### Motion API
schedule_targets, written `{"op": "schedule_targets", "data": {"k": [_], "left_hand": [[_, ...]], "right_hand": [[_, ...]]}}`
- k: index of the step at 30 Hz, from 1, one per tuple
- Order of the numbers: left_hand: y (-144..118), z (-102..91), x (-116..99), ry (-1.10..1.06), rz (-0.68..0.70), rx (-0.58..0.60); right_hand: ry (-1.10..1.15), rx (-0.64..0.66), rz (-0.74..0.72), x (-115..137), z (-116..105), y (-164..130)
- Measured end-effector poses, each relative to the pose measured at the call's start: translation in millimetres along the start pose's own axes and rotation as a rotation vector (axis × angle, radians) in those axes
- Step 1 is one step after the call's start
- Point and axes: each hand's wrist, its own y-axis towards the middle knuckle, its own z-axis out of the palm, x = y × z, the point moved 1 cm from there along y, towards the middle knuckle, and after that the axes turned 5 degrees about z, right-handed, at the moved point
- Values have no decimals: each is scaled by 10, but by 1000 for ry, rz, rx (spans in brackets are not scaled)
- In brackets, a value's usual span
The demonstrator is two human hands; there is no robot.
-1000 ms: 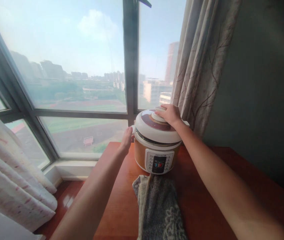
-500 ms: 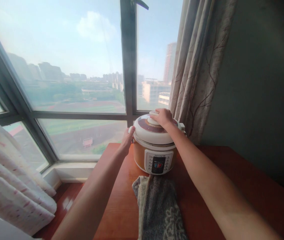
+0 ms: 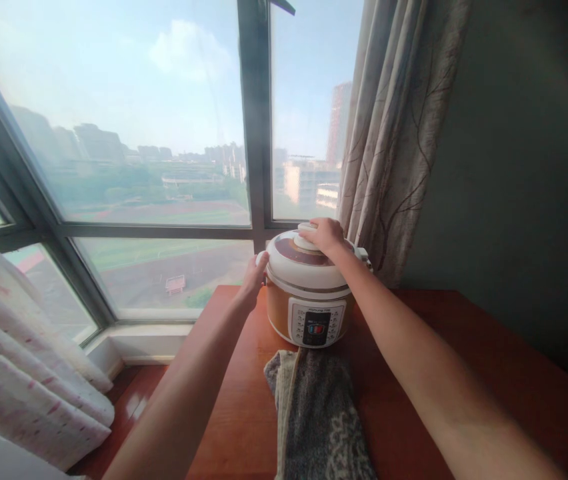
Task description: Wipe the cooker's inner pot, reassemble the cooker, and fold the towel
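Round white-and-tan electric cooker standing upright on a reddish wooden table, control panel facing the viewer; its domed lid seems fully seated.

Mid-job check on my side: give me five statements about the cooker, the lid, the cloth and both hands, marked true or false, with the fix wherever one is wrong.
1. The right hand is on the knob of the lid. True.
2. The left hand is on the cloth. False: it is at the side handle of the cooker.
3. The cloth lies on the table, in front of the cooker. True.
4. The control panel faces the window. False: it faces the person.
5. The lid lies on the table. False: it is on the cooker.
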Motion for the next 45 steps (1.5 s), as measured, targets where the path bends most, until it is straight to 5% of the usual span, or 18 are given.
{"op": "schedule_targets", "data": {"k": [18, 28, 35, 38, 45], "left_hand": [[19, 14, 2, -17, -16, 28], [28, -57, -22, -75, -27, 57], [51, -179, 45, -215, -24, 56], [65, -166, 59, -267, -26, 81], [2, -87, 5, -398, 20, 187]], "right_hand": [[83, 29, -71, -165, 48, -13], [366, 93, -79, -377, -91, -15], [644, -60, 314, -1206, -257, -230], [793, -18, 531, -1485, -206, -436], [1100, 220, 774, -1538, -106, -763]]}}
